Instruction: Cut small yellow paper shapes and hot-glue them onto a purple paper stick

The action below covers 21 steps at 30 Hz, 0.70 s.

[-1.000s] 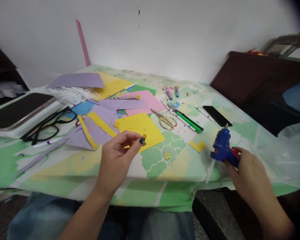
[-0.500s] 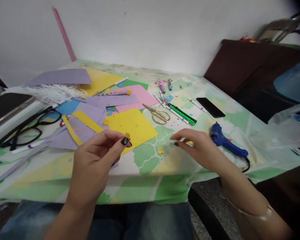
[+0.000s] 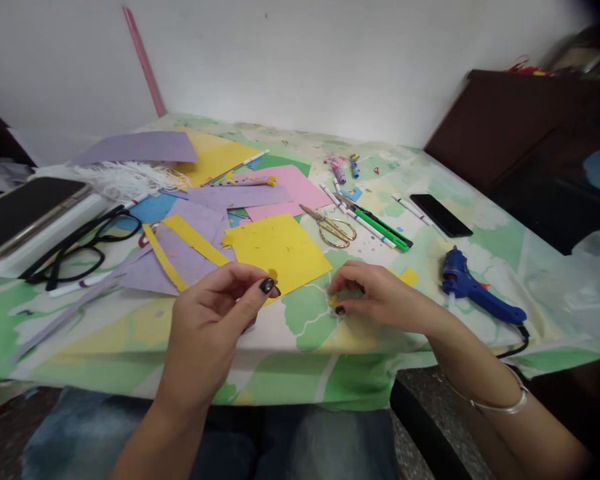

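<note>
My left hand (image 3: pixel 215 310) pinches a small yellow paper piece (image 3: pixel 273 274) between thumb and fingertips, above the near corner of a yellow paper sheet (image 3: pixel 285 250). Down at the tablecloth, the thumb and fingers of my right hand (image 3: pixel 375 293) close around another small yellow paper cutout (image 3: pixel 334 301), mostly hidden by the fingers. Gold-handled scissors (image 3: pixel 330 230) lie just beyond the hands. A yellow paper scrap (image 3: pixel 409 277) sticks out behind my right wrist.
At right are a blue glue gun (image 3: pixel 480 287) with its cord and a black phone (image 3: pixel 440 215). A green utility knife (image 3: pixel 383 227) lies among white pens. Purple paper (image 3: pixel 215 230), yellow strips (image 3: pixel 195 240), black glasses (image 3: pixel 75 260) and white shredded strands (image 3: pixel 130 180) spread over the left.
My right hand has come down and left onto the small yellow cutout that lay on the tablecloth. My left hand keeps its pinch. The whole view has shifted slightly.
</note>
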### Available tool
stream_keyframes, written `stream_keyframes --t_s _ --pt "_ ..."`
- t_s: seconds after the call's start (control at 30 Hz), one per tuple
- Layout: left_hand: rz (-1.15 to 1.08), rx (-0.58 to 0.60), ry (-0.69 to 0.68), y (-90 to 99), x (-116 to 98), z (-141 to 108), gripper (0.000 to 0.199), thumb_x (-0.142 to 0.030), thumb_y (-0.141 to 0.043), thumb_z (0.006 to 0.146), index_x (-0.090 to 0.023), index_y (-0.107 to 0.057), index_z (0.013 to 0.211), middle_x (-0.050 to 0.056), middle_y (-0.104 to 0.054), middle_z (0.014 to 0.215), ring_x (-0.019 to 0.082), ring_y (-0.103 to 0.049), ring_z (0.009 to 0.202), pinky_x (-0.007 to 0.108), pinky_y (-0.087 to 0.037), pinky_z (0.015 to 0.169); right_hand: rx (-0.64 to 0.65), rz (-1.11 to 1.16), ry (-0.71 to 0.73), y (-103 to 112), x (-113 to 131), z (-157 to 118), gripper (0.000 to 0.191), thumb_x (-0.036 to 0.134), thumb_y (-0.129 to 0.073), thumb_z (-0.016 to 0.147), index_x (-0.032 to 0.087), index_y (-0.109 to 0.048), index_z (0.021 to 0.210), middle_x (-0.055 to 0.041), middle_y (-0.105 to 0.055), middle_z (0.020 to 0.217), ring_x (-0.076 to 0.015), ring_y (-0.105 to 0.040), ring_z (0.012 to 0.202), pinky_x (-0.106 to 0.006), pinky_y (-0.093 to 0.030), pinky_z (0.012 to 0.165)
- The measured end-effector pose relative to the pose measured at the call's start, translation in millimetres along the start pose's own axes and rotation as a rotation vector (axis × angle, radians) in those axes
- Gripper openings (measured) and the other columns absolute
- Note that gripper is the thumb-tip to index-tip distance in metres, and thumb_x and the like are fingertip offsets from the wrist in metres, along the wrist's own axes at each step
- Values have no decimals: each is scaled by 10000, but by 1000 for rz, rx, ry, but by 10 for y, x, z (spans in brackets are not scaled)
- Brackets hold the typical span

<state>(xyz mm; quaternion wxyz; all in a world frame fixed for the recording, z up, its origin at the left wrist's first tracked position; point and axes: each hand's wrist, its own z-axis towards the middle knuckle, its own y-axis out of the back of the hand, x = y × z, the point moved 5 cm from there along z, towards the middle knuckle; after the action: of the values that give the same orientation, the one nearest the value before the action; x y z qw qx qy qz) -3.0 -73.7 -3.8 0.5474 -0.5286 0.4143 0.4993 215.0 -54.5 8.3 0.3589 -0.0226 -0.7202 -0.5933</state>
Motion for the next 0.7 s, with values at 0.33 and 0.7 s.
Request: stream_keyframes --t_s 0.33,0.7 --pt "2 -22 -12 43 -23 -42 107 -253 -765 718 -210 -720 805 -3 -683 688 63 -529 543 111 -391 433 -148 341 -96 -52 -58 -53 84 110 -563 767 184 -599 785 9 -624 712 -121 -570 646 -256 -440 603" --pt "27 -8 -49 4 -65 -84 85 -243 -750 737 -210 -714 806 -6 -661 705 67 -511 537 132 -403 441 -627 598 -178 170 -38 -156 148 172 -631 737 179 -737 841 -18 -708 739 -128 -623 682 -280 -493 650"
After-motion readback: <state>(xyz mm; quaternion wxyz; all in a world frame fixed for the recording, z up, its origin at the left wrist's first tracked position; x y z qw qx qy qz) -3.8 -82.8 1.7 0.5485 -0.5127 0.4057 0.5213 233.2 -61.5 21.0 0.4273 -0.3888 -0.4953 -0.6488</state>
